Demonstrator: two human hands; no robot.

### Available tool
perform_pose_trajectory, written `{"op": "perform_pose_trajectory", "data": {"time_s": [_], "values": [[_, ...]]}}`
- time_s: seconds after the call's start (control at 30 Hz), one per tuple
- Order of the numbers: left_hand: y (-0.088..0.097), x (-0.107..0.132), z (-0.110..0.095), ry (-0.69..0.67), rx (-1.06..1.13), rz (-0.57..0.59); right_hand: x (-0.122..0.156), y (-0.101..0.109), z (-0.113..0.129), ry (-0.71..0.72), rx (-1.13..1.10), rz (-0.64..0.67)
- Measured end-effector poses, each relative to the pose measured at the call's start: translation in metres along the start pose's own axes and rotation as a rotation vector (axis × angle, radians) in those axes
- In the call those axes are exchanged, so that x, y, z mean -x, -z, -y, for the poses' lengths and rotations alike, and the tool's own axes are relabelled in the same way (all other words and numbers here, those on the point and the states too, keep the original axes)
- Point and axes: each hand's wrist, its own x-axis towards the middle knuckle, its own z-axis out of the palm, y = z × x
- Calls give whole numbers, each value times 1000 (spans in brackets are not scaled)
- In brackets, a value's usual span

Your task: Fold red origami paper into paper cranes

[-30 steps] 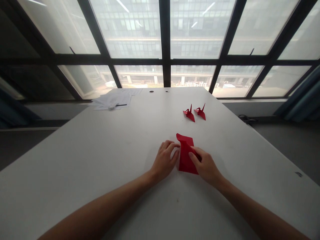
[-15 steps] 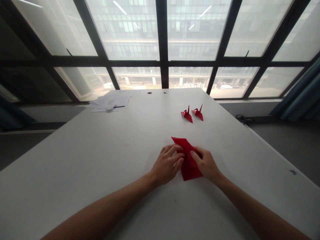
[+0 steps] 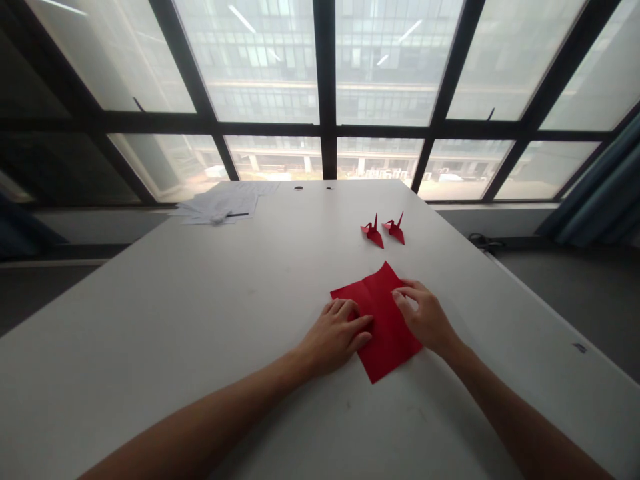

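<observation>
A red square sheet of paper lies opened out on the white table, with a faint crease across it and its far corner lifted slightly. My left hand rests on the sheet's left side, palm down and fingers stretched out. At the right edge, my right hand has its thumb and finger curled together in a pinch over the paper. Two folded red paper cranes stand just beyond the sheet, a left crane and a right crane.
Loose white papers with a dark pen on them lie at the table's far left. The white table reaches toward large framed windows. A small dark mark shows near its right edge.
The red paper has gone from folded over to spread out, turned so a corner points away from me. My right hand has moved slightly right and up; my left hand has stayed nearly in place.
</observation>
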Motion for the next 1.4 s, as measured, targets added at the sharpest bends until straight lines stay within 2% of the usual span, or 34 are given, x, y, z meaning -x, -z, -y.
{"op": "perform_pose_trajectory", "data": {"time_s": [0.13, 0.23, 0.43, 0.6, 0.73, 0.97, 1.1, 1.3, 1.4], "values": [[0, -1, 2, 33, 47, -34, -12, 18, -13, -385, -167, 93], [-2, -1, 7, 64, 96, -36, -16, 29, -22, -512, -263, 155], [-6, -1, 17, 33, 108, 28, -15, 29, -27, -508, -272, 123], [3, 2, -5, 35, -70, -86, -10, 21, -23, -479, -241, 44], [0, 6, -19, 87, -105, -57, -8, 17, -21, -489, -205, -8], [-8, 5, -1, 98, -54, 32, -10, 21, -18, -597, -321, 90], [-10, 4, 2, 104, -42, 66, -12, 26, -14, -612, -366, 93], [-11, 5, 1, 88, -46, 59, -9, 26, -7, -592, -410, 128], [-11, 4, 2, 80, -46, 45, -7, 23, -3, -475, -360, 174]]}}
